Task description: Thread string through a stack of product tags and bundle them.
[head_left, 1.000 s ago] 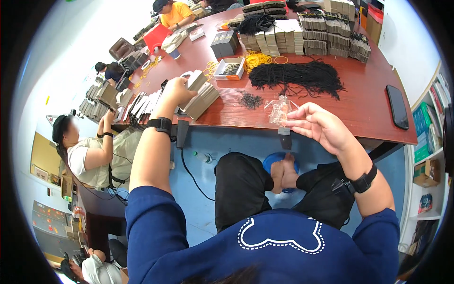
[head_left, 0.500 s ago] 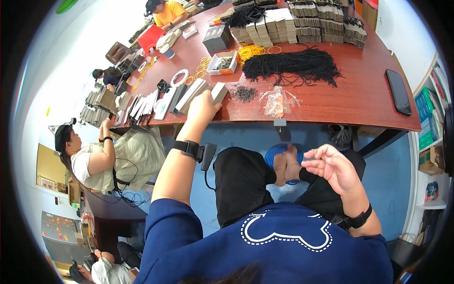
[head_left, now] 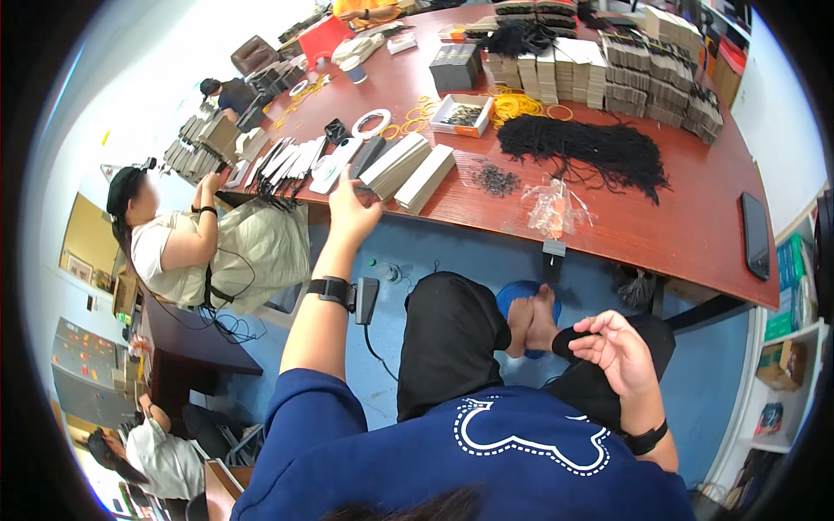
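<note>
Over the table's near edge, my left hand (head_left: 352, 215) has its index finger stretched out and thumb apart, with nothing visible in it. It is beside the dark-edged stack (head_left: 372, 158) and a long stack of pale cards (head_left: 396, 167). A second pale card stack (head_left: 426, 180) lies to its right. Above my right knee, my right hand (head_left: 615, 349) is raised palm inward, its fingers loosely bent and apart, touching nothing on the table. Farther right lie a small pile of black bits (head_left: 495, 180) and a crumpled clear plastic bag (head_left: 556, 208).
On the red-brown table (head_left: 469, 230) are a bundle of black cords (head_left: 582, 152), yellow rubber bands (head_left: 517, 106), a white tray of small parts (head_left: 460, 115), stacked cards (head_left: 647, 74) and a phone (head_left: 754, 234). A co-worker (head_left: 178, 221) sits at the left.
My left hand has come off the pale card stacks and drawn back to their left. My right hand has dropped slightly. The view has turned, so the table appears shifted right.
</note>
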Demonstrator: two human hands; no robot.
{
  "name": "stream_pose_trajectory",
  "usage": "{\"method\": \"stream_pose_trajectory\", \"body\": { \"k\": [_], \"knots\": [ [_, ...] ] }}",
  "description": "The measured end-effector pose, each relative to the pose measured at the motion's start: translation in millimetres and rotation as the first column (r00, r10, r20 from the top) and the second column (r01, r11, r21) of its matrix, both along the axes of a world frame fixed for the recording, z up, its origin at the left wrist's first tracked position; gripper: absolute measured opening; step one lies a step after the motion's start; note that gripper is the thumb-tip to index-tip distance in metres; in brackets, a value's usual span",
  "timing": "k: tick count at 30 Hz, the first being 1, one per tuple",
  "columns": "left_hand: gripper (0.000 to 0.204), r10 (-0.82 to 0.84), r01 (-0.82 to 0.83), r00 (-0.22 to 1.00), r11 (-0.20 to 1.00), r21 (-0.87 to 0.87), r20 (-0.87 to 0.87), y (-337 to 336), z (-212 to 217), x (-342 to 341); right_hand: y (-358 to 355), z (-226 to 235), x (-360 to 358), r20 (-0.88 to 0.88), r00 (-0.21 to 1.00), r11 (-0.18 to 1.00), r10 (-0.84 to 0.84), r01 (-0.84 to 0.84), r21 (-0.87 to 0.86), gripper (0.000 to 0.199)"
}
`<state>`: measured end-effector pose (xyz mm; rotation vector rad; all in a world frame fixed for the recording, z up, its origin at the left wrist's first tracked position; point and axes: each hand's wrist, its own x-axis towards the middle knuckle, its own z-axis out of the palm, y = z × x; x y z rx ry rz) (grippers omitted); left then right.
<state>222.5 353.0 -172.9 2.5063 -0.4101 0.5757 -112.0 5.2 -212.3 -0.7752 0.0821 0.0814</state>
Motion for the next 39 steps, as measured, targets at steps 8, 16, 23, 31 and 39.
{"method": "stream_pose_trajectory", "body": {
  "k": [8, 16, 23, 31, 39],
  "knots": [
    [0.085, 0.024, -0.023, 1.000, 0.993, -0.115, 0.011, -17, -19, 3, 20, -2, 11, -0.043, 0.999, 1.000, 0.012, -0.013, -0.023, 0.019],
    [0.083, 0.259, -0.258, 0.966, 0.966, 0.025, -0.020, -42, 4, -11, 26, -5, 15, -0.082, 0.996, 0.999, 0.023, -0.026, -0.031, 0.021],
    [0.079, 0.261, -0.274, 0.952, 0.960, 0.060, 0.161, -18, -9, -6, 28, -10, 17, -0.095, 0.994, 0.998, 0.047, -0.050, -0.036, 0.019],
    [0.040, -0.133, 0.127, 0.978, 0.991, 0.047, 0.160, -73, 21, -45, 30, -16, 15, -0.090, 0.990, 0.994, 0.108, -0.110, -0.014, 0.019],
    [0.039, -0.090, 0.088, 0.996, 0.986, 0.145, 0.007, -81, 12, -23, 24, -16, 5, -0.098, 0.993, 0.996, 0.067, -0.072, -0.048, 0.021]
  ]
}}
